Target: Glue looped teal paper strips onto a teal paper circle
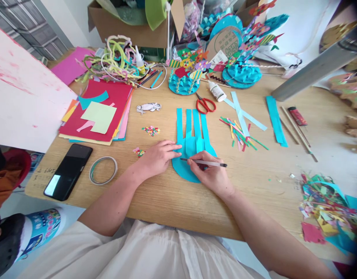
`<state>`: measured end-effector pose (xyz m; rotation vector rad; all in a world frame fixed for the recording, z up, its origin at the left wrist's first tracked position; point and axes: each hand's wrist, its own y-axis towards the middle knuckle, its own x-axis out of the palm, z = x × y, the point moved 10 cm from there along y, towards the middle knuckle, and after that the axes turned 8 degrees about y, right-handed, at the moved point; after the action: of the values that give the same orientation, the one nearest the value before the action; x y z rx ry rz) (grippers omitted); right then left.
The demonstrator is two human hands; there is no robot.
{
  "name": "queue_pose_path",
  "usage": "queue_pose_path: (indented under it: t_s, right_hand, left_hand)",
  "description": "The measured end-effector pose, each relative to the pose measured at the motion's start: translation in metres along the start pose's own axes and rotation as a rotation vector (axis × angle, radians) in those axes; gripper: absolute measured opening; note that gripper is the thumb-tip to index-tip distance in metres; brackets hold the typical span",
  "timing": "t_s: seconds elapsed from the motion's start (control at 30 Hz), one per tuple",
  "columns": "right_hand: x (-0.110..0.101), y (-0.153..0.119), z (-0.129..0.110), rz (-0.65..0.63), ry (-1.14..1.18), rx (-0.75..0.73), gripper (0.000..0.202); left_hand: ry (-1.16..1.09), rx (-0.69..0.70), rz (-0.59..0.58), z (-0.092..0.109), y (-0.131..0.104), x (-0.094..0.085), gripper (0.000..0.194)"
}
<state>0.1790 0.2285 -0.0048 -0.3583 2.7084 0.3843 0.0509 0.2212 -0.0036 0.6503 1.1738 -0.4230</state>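
Wooden tabletop [157, 203] fills most of the head view, with a cardboard box [128, 29] at upper left of centre. We find the blue paper disc [185, 172] at the centre, lying flat, with blue strips [179, 120] extending from it toward the top of the frame.

We note the left hand [157, 159] with its fingers loosely extended and palm down, fingertips at the disc's left edge; we see nothing gripped in it. The right hand [211, 174] is closed in a writing grip around a pen [213, 163], the dark tip at the disc's surface; whether it touches, we cannot tell.

We judge the disc light and fairly stiff, apt to slide or turn on smooth wood unless held down. Flat pressure near the rim should suit it, or a pinch at the lower edge. We rate the strips softer and prone to creasing or tearing; lifting by them is inadvisable.

Red-handled scissors [205, 105] lie just beyond the strips.
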Motion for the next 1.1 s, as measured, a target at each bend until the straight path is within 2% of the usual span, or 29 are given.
queue_pose_path:
  t_s: [0.27, 0.5, 0.7, 0.87, 0.93, 1.1]
  right_hand:
    - [0.000, 0.000, -0.003, -0.003, 0.029, -0.043, 0.014]
    - [0.001, 0.000, -0.003, -0.005, 0.058, -0.018, 0.014]
    - [-0.021, -0.003, 0.009, 0.180, 0.234, 0.084, 0.014]
    - [-0.037, 0.003, 0.009, 0.250, 0.363, 0.170, 0.022]
    - [-0.040, 0.007, 0.007, 0.240, 0.400, 0.201, 0.026]
    - [-0.031, 0.007, 0.011, 0.087, 0.428, 0.275, 0.031]
  left_hand:
    - [-0.014, -0.007, -0.006, -0.001, 0.000, 0.001, 0.035]
    - [-0.020, -0.008, -0.013, -0.001, 0.000, 0.002, 0.035]
    - [-0.013, -0.010, -0.027, -0.002, -0.001, 0.003, 0.036]
    - [-0.007, -0.017, -0.023, -0.001, -0.001, 0.004, 0.035]
    - [-0.010, -0.017, -0.016, -0.001, 0.000, 0.003, 0.036]
    - [-0.015, 0.005, 0.025, 0.001, 0.002, 0.001, 0.032]
